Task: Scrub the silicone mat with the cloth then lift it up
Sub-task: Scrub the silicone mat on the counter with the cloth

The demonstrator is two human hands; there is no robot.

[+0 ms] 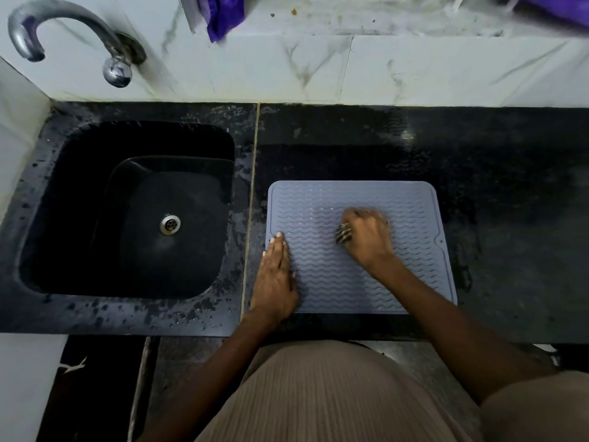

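Clearly the scrubbing is underway: the right hand [366,237] grips a dark striped cloth [343,234] on the grey-blue wavy silicone mat [318,202], the left hand [275,275] lies flat with straight fingers, and lifting remains.

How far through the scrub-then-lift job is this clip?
Nothing looks finished. In hand: the right hand presses a small dark, blurred scrubbing thing onto the silicone mat, while the left hand lies flat on its left edge. Left: lifting; the mat lies flat on the counter.
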